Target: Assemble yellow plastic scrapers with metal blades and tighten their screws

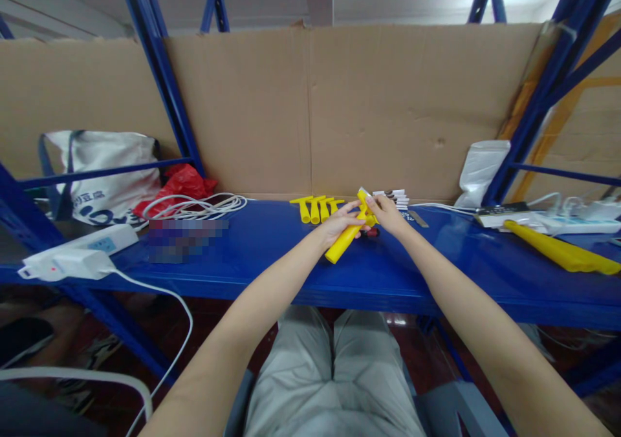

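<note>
Above the blue tabletop I hold a yellow plastic handle with a wide head, tilted with its thick round end toward me. My left hand is closed around its middle. At the upper end, which shows a pale edge, my right hand grips the head with its fingers. Just left of my hands, several similar yellow T-shaped handles lie in a row. Behind my right hand is a group of white pieces with dark ends. A small dark red object lies partly hidden beneath my hands.
A white power strip, coiled white cable, red plastic bag and cloth bag occupy the left. On the right lie a long yellow item and another power strip. Cardboard walls the back.
</note>
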